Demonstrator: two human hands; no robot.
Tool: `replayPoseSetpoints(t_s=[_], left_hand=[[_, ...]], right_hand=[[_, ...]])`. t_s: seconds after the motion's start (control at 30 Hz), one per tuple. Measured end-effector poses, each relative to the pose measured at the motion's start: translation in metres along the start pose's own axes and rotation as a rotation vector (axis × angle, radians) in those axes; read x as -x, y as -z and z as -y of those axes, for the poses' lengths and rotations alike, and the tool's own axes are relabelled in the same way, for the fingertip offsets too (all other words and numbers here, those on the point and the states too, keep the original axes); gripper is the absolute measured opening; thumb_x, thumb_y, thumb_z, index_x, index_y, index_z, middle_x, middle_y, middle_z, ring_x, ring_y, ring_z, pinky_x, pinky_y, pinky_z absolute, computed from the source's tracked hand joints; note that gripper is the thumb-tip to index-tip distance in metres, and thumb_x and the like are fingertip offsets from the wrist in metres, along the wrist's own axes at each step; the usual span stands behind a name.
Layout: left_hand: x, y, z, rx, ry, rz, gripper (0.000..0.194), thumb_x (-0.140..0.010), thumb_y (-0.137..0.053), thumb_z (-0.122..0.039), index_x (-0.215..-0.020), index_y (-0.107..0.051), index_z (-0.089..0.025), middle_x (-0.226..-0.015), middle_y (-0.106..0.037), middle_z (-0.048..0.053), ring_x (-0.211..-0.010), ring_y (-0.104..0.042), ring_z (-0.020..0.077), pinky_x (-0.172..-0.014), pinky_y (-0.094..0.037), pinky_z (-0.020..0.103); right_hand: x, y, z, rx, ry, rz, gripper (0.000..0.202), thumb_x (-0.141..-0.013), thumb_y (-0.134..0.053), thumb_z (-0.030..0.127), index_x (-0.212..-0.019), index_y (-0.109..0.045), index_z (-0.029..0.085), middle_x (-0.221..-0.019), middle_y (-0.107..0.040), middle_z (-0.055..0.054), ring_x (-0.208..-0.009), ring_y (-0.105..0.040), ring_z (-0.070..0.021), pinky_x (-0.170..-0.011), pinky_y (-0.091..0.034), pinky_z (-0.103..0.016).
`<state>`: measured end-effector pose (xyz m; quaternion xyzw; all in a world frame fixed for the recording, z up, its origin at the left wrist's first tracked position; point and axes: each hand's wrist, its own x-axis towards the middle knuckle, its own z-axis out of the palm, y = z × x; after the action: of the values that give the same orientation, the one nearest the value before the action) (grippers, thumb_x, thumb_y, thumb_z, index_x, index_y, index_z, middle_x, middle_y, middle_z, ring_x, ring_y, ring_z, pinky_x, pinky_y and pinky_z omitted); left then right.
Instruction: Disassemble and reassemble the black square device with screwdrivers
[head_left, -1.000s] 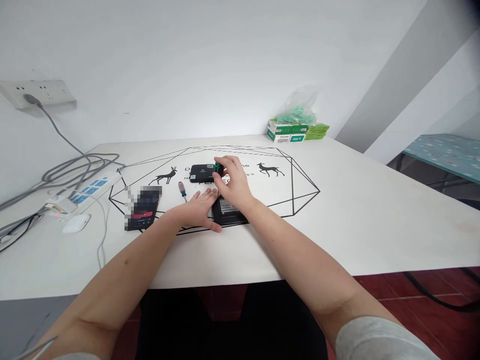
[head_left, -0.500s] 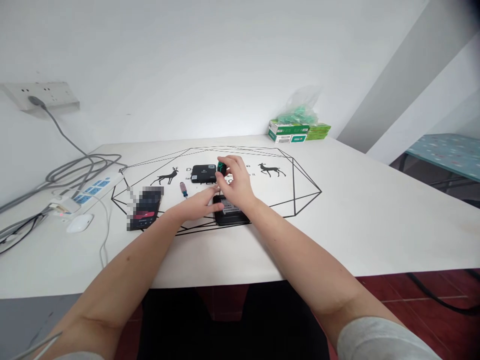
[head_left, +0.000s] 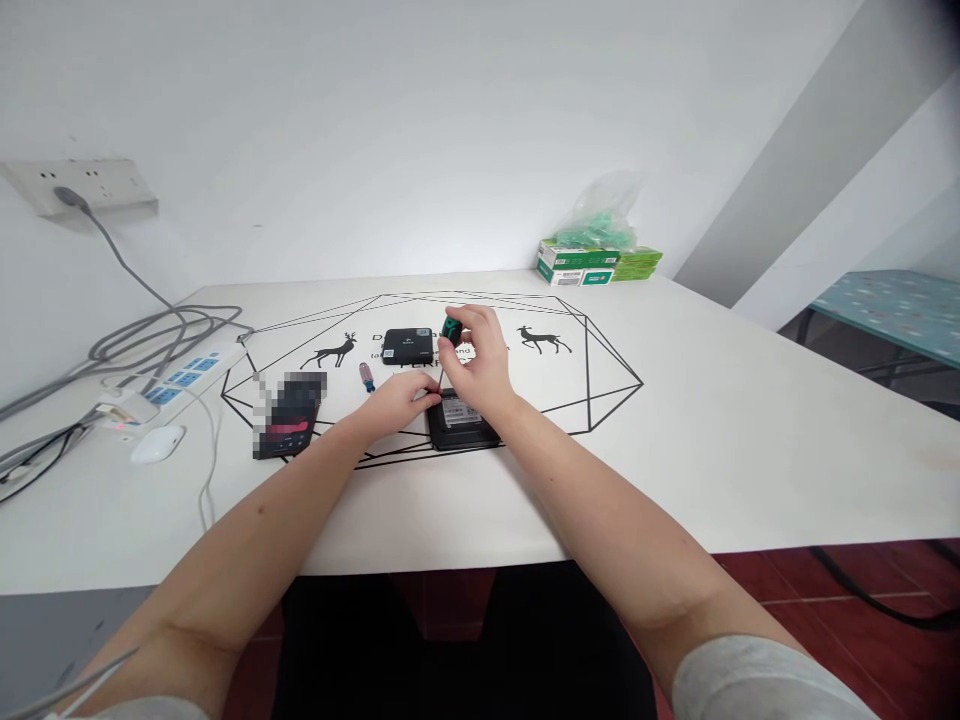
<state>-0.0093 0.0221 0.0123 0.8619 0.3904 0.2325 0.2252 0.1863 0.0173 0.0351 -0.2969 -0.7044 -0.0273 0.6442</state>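
Observation:
In my right hand (head_left: 481,365) is a screwdriver (head_left: 451,330) with a green and black handle, held upright. Its thin shaft points down at the upper left corner of a black flat device (head_left: 466,430) with a white label, lying on the table. My left hand (head_left: 401,402) rests at that same corner, thumb and fingertips pinched together beside the screwdriver's tip; what they pinch is too small to make out. Behind my hands lies a black box (head_left: 407,346) with small stickers. A second screwdriver (head_left: 366,376) with a clear reddish handle lies left of it.
A phone (head_left: 291,415), partly pixelated, lies to the left. Farther left are a white mouse-shaped item (head_left: 157,444), a power strip (head_left: 187,380) and coiled grey cables (head_left: 169,335). Green and white boxes (head_left: 577,262) under a plastic bag (head_left: 600,220) stand at the back right.
My left thumb has come off the device's label and closed against the fingers at its corner. My right hand and the screwdriver have shifted slightly right, and the shaft now shows.

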Motion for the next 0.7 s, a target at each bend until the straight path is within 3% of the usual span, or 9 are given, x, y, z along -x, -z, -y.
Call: replayPoseSetpoints(t_s=[0.4,0.7], left_hand=[[-0.001,-0.001,0.004,-0.062,0.023,-0.032,0.018,-0.102,-0.063,-0.038,-0.1,-0.074,-0.025,-0.108,-0.081,0.005,-0.106,-0.076,0.0294,-0.103,-0.059,0.044],[-0.003,0.013,0.029,-0.461,0.141,-0.075,0.03,-0.107,-0.05,-0.026,-0.106,-0.08,-0.023,-0.116,-0.079,0.013,-0.118,-0.07,0.0361,-0.108,-0.053,0.054]], right_hand=[[-0.002,0.001,0.001,0.014,0.017,-0.052,0.037,-0.102,-0.06,0.021,-0.138,-0.059,0.03,-0.126,-0.065,-0.011,-0.114,-0.067,-0.0254,-0.077,-0.067,-0.041],[-0.001,0.0,0.0,-0.001,0.014,-0.027,0.037,-0.102,-0.061,0.021,-0.137,-0.06,0.031,-0.123,-0.065,-0.01,-0.113,-0.066,-0.0267,-0.077,-0.066,-0.042]])
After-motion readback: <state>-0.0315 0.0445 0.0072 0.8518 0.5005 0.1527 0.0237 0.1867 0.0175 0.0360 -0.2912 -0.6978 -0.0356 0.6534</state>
